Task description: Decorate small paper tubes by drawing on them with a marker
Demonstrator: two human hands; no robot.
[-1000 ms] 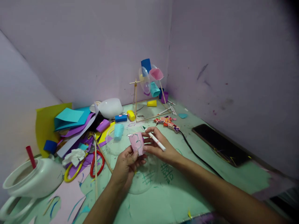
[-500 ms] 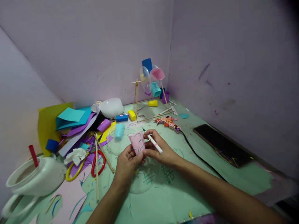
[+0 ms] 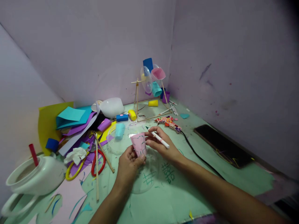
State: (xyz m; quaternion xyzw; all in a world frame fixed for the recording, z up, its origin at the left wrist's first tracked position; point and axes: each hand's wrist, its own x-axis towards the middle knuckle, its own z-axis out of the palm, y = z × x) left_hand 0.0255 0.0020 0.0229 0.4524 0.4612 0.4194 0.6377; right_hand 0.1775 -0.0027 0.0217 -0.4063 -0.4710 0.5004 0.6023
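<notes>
Between the fingers and thumb of my left hand (image 3: 132,160) is a small pink paper cup (image 3: 138,144), narrower at the bottom, with dark green outlines drawn on its side. My right hand (image 3: 164,144) holds a white marker (image 3: 160,139) with a dark green tip pointing up and left, above the cup's rim. Its fingertips are close beside the cup; whether they touch it I cannot tell. Under my hands lies a clear plastic disc (image 3: 140,190) on the green tabletop (image 3: 158,207), which bears green hash-shaped drawings.
Scissors with red (image 3: 103,163) and yellow handles, sticks (image 3: 97,183) and paper scraps lie left, near a white pot (image 3: 44,179). Behind stands a stick frame with a clear wheel (image 3: 146,81) bearing coloured cups. A patterned glue gun (image 3: 169,123), its black cord (image 3: 198,155) and a dark phone-like slab (image 3: 221,146) are right.
My right hand and the marker have moved slightly right and away from the cup. The cup has turned a little more upright in my left hand.
</notes>
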